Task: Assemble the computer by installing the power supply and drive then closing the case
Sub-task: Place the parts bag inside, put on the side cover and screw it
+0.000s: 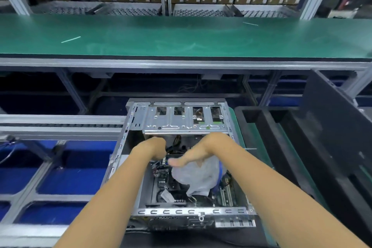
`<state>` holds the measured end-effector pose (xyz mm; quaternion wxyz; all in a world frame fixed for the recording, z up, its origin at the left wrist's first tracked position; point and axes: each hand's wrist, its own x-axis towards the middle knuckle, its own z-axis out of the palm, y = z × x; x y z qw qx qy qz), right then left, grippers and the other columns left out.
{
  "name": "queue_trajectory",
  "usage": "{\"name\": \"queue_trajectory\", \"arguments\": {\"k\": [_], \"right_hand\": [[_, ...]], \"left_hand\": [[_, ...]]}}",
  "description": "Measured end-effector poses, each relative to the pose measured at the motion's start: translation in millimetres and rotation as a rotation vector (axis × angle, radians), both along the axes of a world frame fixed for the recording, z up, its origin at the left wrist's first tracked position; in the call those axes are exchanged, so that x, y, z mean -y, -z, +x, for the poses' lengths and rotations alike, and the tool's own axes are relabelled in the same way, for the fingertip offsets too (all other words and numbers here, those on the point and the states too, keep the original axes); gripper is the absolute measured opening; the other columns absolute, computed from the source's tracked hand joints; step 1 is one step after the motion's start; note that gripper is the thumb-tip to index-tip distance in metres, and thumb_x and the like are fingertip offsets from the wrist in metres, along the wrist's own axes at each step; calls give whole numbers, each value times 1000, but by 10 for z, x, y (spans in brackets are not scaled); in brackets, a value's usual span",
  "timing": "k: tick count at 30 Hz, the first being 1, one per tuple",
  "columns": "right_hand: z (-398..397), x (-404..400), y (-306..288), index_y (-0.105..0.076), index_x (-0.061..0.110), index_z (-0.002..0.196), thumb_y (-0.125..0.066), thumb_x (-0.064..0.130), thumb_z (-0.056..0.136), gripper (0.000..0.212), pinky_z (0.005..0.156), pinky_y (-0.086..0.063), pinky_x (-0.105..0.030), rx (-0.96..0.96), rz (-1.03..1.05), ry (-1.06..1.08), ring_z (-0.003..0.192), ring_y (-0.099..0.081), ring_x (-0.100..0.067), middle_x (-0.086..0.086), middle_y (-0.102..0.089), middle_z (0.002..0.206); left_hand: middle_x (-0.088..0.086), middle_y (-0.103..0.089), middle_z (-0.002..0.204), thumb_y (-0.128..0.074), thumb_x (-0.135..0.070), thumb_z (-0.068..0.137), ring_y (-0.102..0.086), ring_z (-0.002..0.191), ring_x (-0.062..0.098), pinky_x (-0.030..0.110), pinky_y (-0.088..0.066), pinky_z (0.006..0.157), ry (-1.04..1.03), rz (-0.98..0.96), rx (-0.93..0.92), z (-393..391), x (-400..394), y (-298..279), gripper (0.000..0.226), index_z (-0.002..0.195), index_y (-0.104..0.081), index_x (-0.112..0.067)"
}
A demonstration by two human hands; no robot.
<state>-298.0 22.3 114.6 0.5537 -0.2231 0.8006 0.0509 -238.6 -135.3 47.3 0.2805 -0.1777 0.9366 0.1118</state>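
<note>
The open grey sheet-metal computer case (181, 167) lies on its side at the near edge of your workstation, with its silver perforated drive cage (184, 120) at the far end and the dark motherboard (171, 179) exposed on the floor of it. A translucent grey plastic bag (198, 177) lies crumpled over the middle of that board, with something blue at its right edge.

Your left hand (156, 147) reaches in under the drive cage among the black cables (175, 143); its fingers are hidden, so you cannot tell from here whether they grip anything. Your right hand (197, 153) hangs over the bag, thumb stretched toward the left and the fingers bent down out of sight; whether they pinch the bag is unclear.

Watch the cage's folded lower edge: pull back fast and you may scrape a wrist or snag a cable. The bag could drag across the board's small components, or get trapped under whatever you seat next. No power supply shows in the case yet, I judge.

To the right, the black foam tray (267, 127) and the leaning dark side panel (332, 127) stand close; an elbow could tip that panel.
</note>
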Motion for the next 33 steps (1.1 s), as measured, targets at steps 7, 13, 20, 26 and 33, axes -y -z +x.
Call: {"name": "queue_trajectory", "arguments": {"k": [7, 13, 20, 26, 33], "right_hand": [[279, 88, 242, -58, 9, 95, -56, 35, 94, 27, 74, -48, -40, -342, 80, -596, 76, -55, -24, -5, -56, 90], [390, 164, 379, -37, 19, 92, -53, 20, 95, 16, 95, -49, -51, -251, 260, -925, 75, -50, -25, 0, -40, 79], [118, 92, 261, -47, 10, 70, -45, 11, 92, 23, 50, -37, -29, -376, -174, -467, 57, -42, -17, -3, -46, 70], [56, -71, 490, -36, 11, 70, -52, -2, 88, 27, 66, -37, -35, -686, -392, -433, 76, -45, -26, -2, -33, 69], [36, -186, 618, -52, 8, 91, -48, 2, 90, 7, 64, -37, -36, -656, -411, -470, 75, -47, -27, -9, -53, 89]], "left_hand": [[4, -36, 67, -38, -1, 86, -32, 59, 20, 29, -29, 55, -12, -21, 73, -181, -42, 86, 22, 66, -39, -11], [5, -42, 71, -36, -2, 89, -32, 58, 18, 30, -29, 55, 48, 11, 123, -307, -111, 169, 16, 80, -48, -7], [3, -37, 65, -33, 0, 90, -29, 55, 16, 29, -28, 55, 13, 2, 140, -413, -93, 251, 28, 66, -41, -11], [0, -30, 66, -32, -8, 91, -23, 58, 15, 27, -23, 56, -94, 108, 124, -569, -143, 315, 28, 64, -33, -16], [1, -36, 63, -35, -10, 93, -29, 55, 15, 27, -27, 52, -102, 150, 99, -699, -261, 440, 32, 61, -37, -16]]}}
